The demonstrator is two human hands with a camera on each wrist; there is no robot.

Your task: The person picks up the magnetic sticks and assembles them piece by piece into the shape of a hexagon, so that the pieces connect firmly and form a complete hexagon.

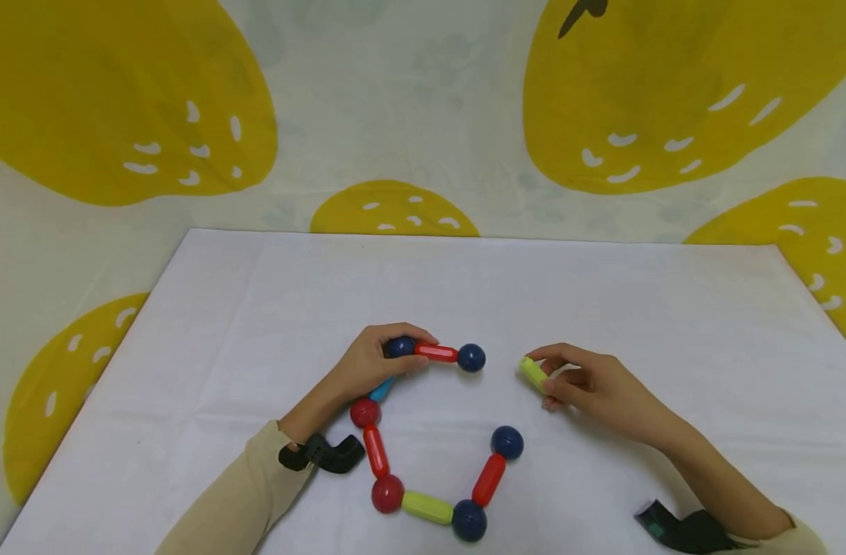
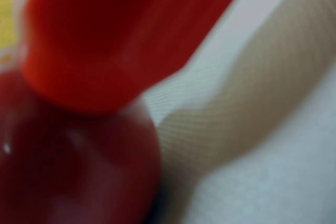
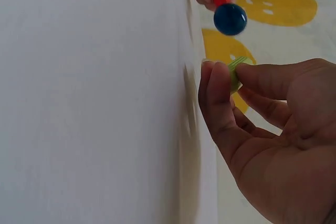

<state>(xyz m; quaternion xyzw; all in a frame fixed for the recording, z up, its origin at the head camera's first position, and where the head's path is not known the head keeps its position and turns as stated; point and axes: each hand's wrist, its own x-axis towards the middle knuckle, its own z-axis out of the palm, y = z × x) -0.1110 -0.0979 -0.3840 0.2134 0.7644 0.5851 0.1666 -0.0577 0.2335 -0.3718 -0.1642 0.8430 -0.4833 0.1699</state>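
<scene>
A linked chain of toy rods and balls forms a ring with a gap at its right side. My left hand [image 1: 367, 361] grips it at the upper left, thumb and fingers around a dark blue ball [image 1: 401, 347] and the near end of a red rod [image 1: 437, 353]. Another dark blue ball [image 1: 472, 358] sits at that rod's free end. Across the gap, my right hand [image 1: 599, 389] pinches a loose yellow-green rod [image 1: 533, 373], touching neither ball. In the left wrist view a red rod [image 2: 121, 35] and red ball [image 2: 73, 156] fill the foreground, blurred.
The chain's lower part runs through a light blue rod [image 1: 382, 390], red balls [image 1: 388, 493], a second yellow-green rod [image 1: 427, 507] and a red rod [image 1: 489, 479] ending in a dark blue ball [image 1: 507, 442]. A white cloth [image 1: 603, 301] covers the table; lemon-patterned fabric hangs behind.
</scene>
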